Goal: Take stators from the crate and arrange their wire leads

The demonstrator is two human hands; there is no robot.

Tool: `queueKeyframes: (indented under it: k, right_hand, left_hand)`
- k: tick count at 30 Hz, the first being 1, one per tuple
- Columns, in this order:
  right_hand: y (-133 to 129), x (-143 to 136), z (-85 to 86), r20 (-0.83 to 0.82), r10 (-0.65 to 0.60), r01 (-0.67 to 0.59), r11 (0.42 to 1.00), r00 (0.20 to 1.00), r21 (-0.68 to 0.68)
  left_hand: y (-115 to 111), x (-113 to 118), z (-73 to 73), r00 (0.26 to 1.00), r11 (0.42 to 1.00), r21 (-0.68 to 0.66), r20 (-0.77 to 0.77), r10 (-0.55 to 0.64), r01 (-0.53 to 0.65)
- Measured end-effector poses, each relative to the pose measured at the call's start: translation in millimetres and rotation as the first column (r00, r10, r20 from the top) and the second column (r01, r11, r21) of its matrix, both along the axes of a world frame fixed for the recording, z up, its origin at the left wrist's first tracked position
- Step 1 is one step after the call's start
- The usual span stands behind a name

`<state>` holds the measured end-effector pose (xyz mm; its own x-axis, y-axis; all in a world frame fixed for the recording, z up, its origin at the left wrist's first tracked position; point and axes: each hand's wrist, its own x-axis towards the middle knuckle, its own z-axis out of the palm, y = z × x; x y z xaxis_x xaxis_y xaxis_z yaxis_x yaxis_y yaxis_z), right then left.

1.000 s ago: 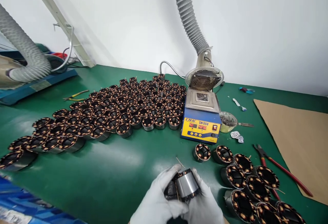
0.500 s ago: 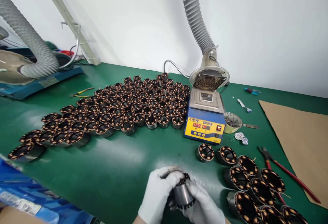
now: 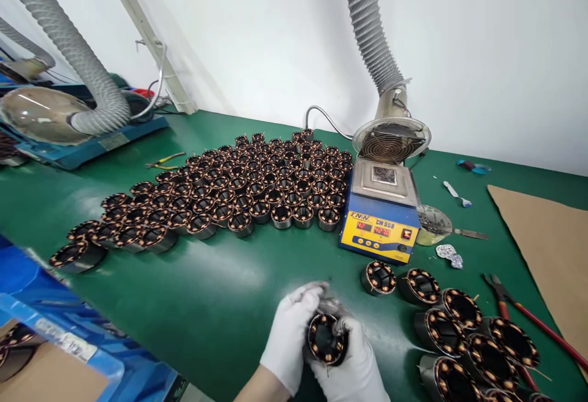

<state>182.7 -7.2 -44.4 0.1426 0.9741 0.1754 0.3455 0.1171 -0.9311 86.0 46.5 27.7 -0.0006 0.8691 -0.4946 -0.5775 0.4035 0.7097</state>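
A motor stator point(image 3: 313, 353), a dark metal ring with copper windings, is held near the front edge of the green table with its open end facing me. My right hand point(image 3: 356, 356), in a white glove, grips its right side, the thumb hooked over the rim. On the far left side of the ring, my gloved left hand point(image 3: 294, 322) has its fingers closed against it; its fingertips are partly hidden. More stators point(image 3: 441, 331) stand close by on the right.
Many stators point(image 3: 239, 221) crowd the table left of a blue and yellow solder pot point(image 3: 381, 233) under an extraction hood point(image 3: 391, 135). Red-handled pliers point(image 3: 503, 304), a pan with a handle point(image 3: 434, 224) and cardboard point(image 3: 546, 249) lie right. A blue bin point(image 3: 87, 334) sits front left.
The stator has been turned in my hands, from its side showing to its open wound end facing me. My right thumb now lies over the rim. The view has shifted left.
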Motion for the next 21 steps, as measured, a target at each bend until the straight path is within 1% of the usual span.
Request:
queueKeyframes:
  k: [1,2,3,4,5,6,7,8,9,11,13,15,18,21]
  right_hand:
    - [0,0,-1.4,0.003,-0.017,0.017,1.000,1.000,-0.005]
    - [-1,1,-2.7,0.004,-0.038,0.038,0.999,0.999,-0.009]
    - [-2,1,-3.8,0.004,-0.052,0.052,0.999,0.999,-0.011]
    - [-2,1,-4.6,0.002,-0.052,0.052,0.999,0.999,-0.006]
    - [-2,0,-5.0,-0.006,-0.046,0.046,0.999,0.999,0.001]
    - [-2,0,-4.8,-0.015,-0.037,0.037,0.999,0.999,0.007]
    - [-2,0,-4.0,-0.024,-0.038,0.038,0.999,0.999,0.006]
    - [-2,0,-2.8,-0.034,-0.045,0.045,0.999,0.998,-0.002]
    - [-1,0,-1.2,-0.041,-0.050,0.049,0.999,0.998,-0.014]
    - [0,0,1.8,-0.034,-0.032,0.031,0.999,0.999,-0.028]
    - [0,1,3.1,-0.018,0.010,-0.011,0.999,1.000,-0.041]
    - [0,3,1.7,-0.018,0.041,-0.041,0.998,0.999,-0.048]
    - [-2,5,-4.4,-0.025,0.046,-0.046,0.999,0.999,-0.007]
    - [-3,7,-9.2,0.024,0.010,-0.011,0.999,1.000,0.051]
  left_hand:
    - [2,-5,1.8,0.995,0.995,0.026,0.042,0.095,-0.096]
    - [5,-12,4.2,0.987,0.986,0.057,0.042,0.153,-0.156]
    - [7,-19,6.9,0.988,0.985,0.087,-0.004,0.152,-0.152]
    - [8,-25,9.6,0.992,0.992,0.103,-0.094,0.088,-0.079]
    - [9,-30,11.7,0.977,0.994,0.094,-0.210,-0.031,0.052]
    - [10,-33,13.3,0.933,0.980,0.055,-0.320,-0.163,0.190]
    - [10,-34,14.1,0.878,0.956,0.006,-0.397,-0.267,0.294]
    - [10,-32,14.2,0.843,0.940,-0.029,-0.435,-0.317,0.339]
    - [10,-29,13.9,0.839,0.940,-0.043,-0.440,-0.321,0.337]
    - [10,-20,12.4,0.874,0.956,-0.055,-0.395,-0.284,0.286]
    - [10,-12,10.6,0.902,0.966,-0.065,-0.348,-0.256,0.249]
    - [8,-8,8.7,0.909,0.973,-0.074,-0.348,-0.230,0.218]
    - [3,-11,6.4,0.926,0.983,-0.055,-0.329,-0.184,0.176]
    - [-4,-24,7.8,0.936,0.990,0.017,-0.328,-0.126,0.139]
